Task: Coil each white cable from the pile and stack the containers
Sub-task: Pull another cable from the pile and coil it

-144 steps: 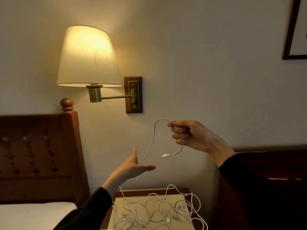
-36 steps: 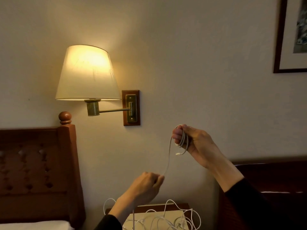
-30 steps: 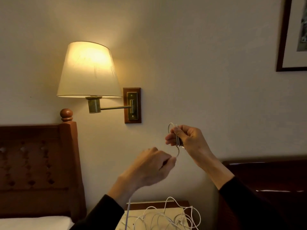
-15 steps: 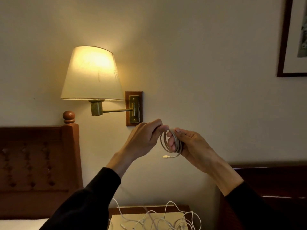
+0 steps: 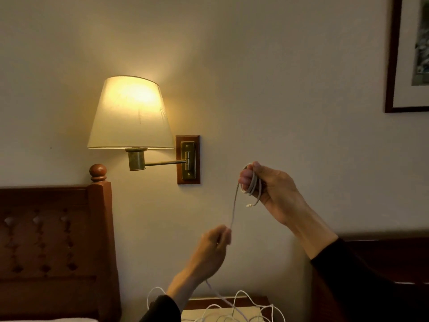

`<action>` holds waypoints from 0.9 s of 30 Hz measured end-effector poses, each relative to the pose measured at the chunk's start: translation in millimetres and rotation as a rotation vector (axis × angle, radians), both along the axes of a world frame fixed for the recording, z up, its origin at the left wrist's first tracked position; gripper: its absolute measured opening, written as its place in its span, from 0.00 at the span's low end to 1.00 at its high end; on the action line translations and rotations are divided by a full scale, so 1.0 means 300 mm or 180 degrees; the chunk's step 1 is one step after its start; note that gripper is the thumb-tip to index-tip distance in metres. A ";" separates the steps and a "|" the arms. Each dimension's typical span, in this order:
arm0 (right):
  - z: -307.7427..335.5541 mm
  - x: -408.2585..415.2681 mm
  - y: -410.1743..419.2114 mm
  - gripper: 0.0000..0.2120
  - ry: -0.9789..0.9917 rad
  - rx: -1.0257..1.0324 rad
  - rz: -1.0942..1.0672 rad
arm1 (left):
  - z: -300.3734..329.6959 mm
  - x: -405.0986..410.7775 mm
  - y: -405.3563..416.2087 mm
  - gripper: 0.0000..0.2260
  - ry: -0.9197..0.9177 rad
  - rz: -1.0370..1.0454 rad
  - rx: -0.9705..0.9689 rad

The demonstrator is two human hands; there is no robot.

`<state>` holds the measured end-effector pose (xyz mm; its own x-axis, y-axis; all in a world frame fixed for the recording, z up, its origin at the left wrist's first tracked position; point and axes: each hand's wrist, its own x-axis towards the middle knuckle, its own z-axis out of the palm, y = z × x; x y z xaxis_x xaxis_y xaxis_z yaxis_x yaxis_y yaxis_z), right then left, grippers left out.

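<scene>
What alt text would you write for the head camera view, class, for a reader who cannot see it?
A person's right hand holds a small coil of white cable while the left hand pinches the cable's loose length lower down. Below lies a pile of white cables; a lit wall lamp and a wooden headboard stand to the left.

A wooden nightstand (image 5: 260, 301) carries a pale pad (image 5: 192, 314) under loose white cables (image 5: 243, 305).

The cable (image 5: 251, 189) is white, as is the pile of cables (image 5: 232, 314) at bottom centre. A cream lampshade (image 5: 131, 115) glows yellow at centre left; its wall plate (image 5: 188, 159) is reddish-brown wood with brass. The reddish-brown headboard (image 5: 53, 242) at lower left bears a diamond pattern. Both sleeves (image 5: 362, 287) are black.
</scene>
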<state>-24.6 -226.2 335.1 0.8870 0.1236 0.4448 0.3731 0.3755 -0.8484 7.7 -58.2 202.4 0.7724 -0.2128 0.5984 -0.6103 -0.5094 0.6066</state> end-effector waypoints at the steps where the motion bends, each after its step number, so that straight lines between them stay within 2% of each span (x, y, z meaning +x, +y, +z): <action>1: -0.013 0.008 0.009 0.12 -0.0097 -0.0203 -0.0309 | 0.026 -0.031 -0.019 0.16 -0.0023 -0.0097 0.0408; 3: -0.036 0.015 0.024 0.12 -0.0388 -0.0628 -0.0804 | 0.090 -0.086 -0.044 0.18 -0.0195 -0.0140 0.1126; 5: -0.049 0.011 0.031 0.11 -0.0641 -0.0981 -0.1072 | 0.147 -0.126 -0.049 0.16 -0.0551 0.0022 0.1506; 8: -0.064 0.003 0.029 0.10 -0.0846 -0.1317 -0.1233 | 0.211 -0.167 -0.033 0.12 -0.1199 0.0356 0.1571; 11: -0.085 0.004 0.024 0.11 -0.0940 -0.1639 -0.1334 | 0.268 -0.175 -0.026 0.14 -0.1746 0.0575 0.1533; 14: -0.093 -0.010 0.017 0.13 -0.1018 -0.1749 -0.1201 | 0.322 -0.157 -0.021 0.17 -0.2131 0.0658 0.1534; 16: -0.087 -0.026 0.016 0.15 -0.0984 -0.1725 -0.1072 | 0.354 -0.138 -0.015 0.15 -0.2297 0.0713 0.1499; 20: -0.084 -0.046 0.012 0.17 -0.0759 -0.1698 -0.0776 | 0.391 -0.090 0.001 0.18 -0.2250 0.0704 0.1298; 23: -0.099 -0.058 0.003 0.17 -0.0336 -0.1246 -0.0089 | 0.392 -0.044 0.032 0.11 -0.2038 0.0624 0.0937; 27: -0.106 -0.071 0.000 0.14 -0.0018 -0.0832 0.0647 | 0.351 -0.015 0.044 0.15 -0.1524 -0.0210 0.0227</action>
<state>-45.9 -226.3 303.1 0.8301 0.4086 0.3794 0.3177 0.2125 -0.9241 3.2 -45.2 307.7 0.3975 -0.3054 0.8653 -0.8446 -0.4904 0.2150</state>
